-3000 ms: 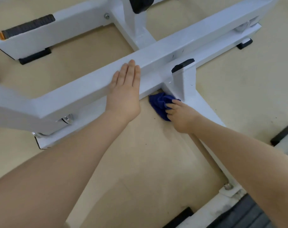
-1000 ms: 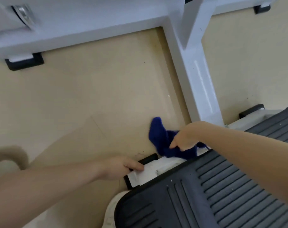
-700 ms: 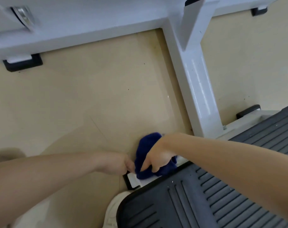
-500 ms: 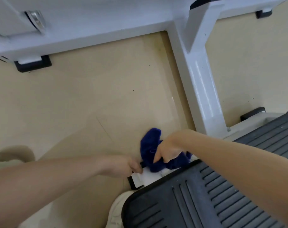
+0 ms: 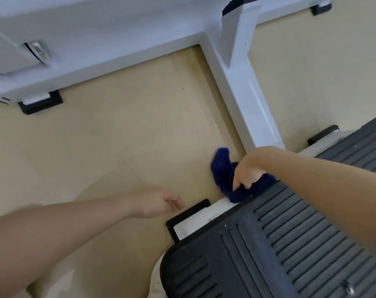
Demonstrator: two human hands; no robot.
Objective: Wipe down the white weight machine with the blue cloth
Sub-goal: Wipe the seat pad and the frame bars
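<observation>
Beige floor (image 5: 122, 143) under white frame (image 5: 253, 108)

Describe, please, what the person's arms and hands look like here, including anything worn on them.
Both forearms are bare up to the frame edge: no sleeves, gloves, watch or bracelets show. The left hand and right hand carry no visible rings or markings, though the fingers are slightly blurred.

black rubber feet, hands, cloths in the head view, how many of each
black rubber feet: 4
hands: 2, the left hand empty, the right hand gripping the cloth
blue cloth: 1
total: 7
</observation>
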